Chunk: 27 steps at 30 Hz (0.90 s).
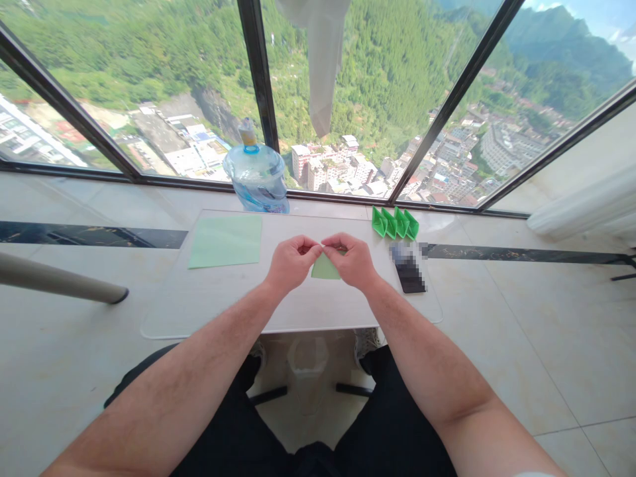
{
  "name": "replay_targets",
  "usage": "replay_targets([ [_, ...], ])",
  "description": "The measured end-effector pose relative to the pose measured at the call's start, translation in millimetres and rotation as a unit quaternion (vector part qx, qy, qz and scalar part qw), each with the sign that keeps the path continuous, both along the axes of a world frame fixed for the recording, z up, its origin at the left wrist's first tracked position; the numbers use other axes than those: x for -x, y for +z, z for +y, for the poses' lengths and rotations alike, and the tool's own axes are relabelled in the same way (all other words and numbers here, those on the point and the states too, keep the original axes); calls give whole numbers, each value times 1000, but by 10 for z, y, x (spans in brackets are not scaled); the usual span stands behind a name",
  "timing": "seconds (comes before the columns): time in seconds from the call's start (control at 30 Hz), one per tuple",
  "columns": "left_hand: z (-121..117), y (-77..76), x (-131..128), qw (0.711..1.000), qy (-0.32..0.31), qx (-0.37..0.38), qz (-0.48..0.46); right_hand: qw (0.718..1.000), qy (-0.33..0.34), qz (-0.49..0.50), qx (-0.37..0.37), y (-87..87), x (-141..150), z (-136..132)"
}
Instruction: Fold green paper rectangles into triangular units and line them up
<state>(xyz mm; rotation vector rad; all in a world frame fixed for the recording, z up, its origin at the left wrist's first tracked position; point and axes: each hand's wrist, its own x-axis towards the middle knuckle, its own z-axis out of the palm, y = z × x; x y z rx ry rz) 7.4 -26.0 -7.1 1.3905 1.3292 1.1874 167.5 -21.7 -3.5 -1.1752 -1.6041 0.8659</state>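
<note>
A small piece of folded light green paper (325,267) is between my hands, over the middle of the low table. My left hand (294,262) pinches at its upper edge, thumb and forefinger pressed together. Facing it, my right hand (352,258) pinches the paper close to the same spot and covers its right part. The two sets of fingertips nearly meet. To the left lies a stack or sheet of light green paper (226,242). Several folded bright green paper shapes (395,223) stand in a row at the table's far right corner.
The white low table (209,305) stands before my knees. A dark phone (411,275), partly blurred, lies on its right side. Behind the table, a large water bottle (256,175) stands by the window. A grey pole (59,278) reaches in from the left.
</note>
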Motion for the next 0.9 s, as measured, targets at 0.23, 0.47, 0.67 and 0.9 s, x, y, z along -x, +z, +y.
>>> replay_targets([
  [0.23,30,8,51,993,-22,-33,110,998,7,-65,-13,-10,-22,5],
  [0.47,62,59,146,971,-126,-27,203,995,40,-86,3,-33,-78,25],
  [0.67,45,108,138,991,-21,-60,115,985,6,107,138,-34,-85,100],
  [0.9,52,99,133,996,-62,-22,60,976,0,156,151,40,-102,93],
])
